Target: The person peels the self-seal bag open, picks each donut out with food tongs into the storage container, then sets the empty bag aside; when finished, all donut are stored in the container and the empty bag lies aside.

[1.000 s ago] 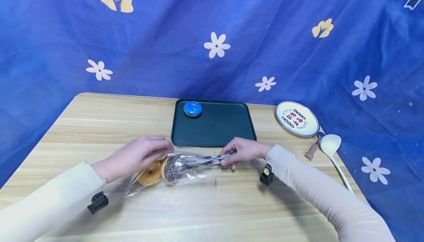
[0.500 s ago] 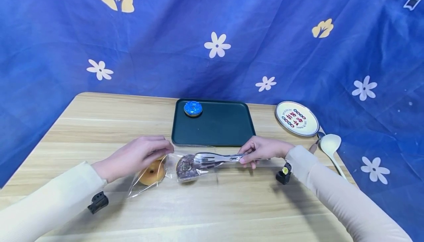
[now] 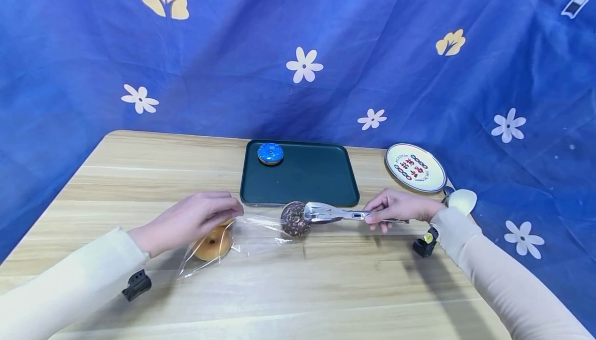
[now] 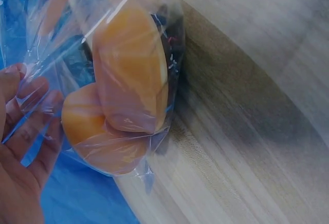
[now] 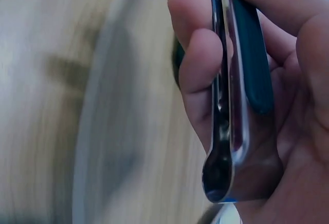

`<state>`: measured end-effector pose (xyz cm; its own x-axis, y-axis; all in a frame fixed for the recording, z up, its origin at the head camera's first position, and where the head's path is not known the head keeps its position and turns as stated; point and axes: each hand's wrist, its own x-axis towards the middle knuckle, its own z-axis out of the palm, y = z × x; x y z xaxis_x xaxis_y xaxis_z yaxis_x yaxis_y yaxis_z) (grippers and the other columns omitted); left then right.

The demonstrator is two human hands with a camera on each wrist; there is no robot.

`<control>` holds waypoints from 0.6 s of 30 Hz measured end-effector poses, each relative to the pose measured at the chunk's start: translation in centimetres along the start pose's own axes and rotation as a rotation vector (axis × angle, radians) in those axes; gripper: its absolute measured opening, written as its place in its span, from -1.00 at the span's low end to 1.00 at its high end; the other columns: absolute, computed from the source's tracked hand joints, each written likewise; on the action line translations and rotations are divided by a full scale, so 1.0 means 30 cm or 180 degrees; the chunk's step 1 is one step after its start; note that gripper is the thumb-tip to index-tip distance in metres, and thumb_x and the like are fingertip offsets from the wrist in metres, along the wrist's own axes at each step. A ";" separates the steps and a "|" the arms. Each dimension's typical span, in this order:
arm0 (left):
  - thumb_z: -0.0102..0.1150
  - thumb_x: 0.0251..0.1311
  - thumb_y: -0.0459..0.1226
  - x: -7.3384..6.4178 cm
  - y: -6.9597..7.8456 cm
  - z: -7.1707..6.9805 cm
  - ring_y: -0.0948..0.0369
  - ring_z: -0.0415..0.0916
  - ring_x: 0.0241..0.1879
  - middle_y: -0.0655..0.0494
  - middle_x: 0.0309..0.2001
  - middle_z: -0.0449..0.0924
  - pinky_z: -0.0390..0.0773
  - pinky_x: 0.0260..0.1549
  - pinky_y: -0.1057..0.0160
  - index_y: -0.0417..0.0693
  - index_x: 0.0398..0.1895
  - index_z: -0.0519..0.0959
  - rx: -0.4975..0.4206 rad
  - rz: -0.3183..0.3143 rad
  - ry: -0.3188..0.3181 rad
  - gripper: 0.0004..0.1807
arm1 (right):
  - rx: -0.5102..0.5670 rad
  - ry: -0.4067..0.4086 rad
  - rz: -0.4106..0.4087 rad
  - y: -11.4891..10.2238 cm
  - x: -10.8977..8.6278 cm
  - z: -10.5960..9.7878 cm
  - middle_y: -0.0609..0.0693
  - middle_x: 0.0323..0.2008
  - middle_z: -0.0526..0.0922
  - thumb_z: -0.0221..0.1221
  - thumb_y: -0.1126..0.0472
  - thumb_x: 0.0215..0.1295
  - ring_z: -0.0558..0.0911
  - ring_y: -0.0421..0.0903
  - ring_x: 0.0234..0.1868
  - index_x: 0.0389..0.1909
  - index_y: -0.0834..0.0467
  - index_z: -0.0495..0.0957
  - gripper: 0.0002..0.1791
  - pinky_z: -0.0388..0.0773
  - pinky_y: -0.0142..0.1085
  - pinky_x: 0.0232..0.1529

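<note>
Nearest me on the head feed is the clear bag, a plain donut inside, my left hand's fingers pinching its upper edge. Beyond its mouth to the right sits the chocolate donut, though I can't tell if it's totally free of plastic. It's straight left of my right hand, whose fingers are clamped on the tongs, long axis running sideways along the tray's near edge. Left fingertips are actually a bit closer. Blue donut is on the tray's far side. Half a second ago the chocolate one was inside the bag; it and my right hand have shifted right, while the left stayed put.
</note>
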<state>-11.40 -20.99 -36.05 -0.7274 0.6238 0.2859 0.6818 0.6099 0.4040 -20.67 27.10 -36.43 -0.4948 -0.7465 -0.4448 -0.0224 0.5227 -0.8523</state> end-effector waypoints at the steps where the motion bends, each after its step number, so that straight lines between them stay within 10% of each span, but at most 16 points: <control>1: 0.29 0.36 -0.39 0.000 0.001 0.001 0.45 0.65 -0.15 0.38 -0.16 0.71 0.75 -0.09 0.23 0.12 -0.05 0.72 0.0003 -0.0005 0.0002 -0.78 | 0.0021 0.0022 0.0022 0.005 -0.011 -0.012 -0.09 -0.39 0.77 0.20 0.21 0.54 0.65 -0.31 -0.50 -0.03 0.57 0.56 -0.60 0.60 -0.48 -0.43; 18: 0.28 0.37 -0.39 -0.009 0.002 -0.002 0.43 0.67 -0.13 0.33 -0.14 0.74 0.76 -0.06 0.22 0.14 -0.03 0.72 -0.0039 -0.0004 -0.0010 -0.76 | 0.0581 0.1353 0.0456 0.035 0.006 -0.105 -0.08 -0.30 0.79 0.20 0.10 0.55 0.59 -0.34 -0.52 0.21 0.43 0.54 -0.52 0.52 -0.52 -0.49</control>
<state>-11.17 -21.16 -36.06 -0.7279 0.6247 0.2826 0.6799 0.6047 0.4148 -23.53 28.80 -36.53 -0.7937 -0.4182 -0.4417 0.2059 0.4986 -0.8420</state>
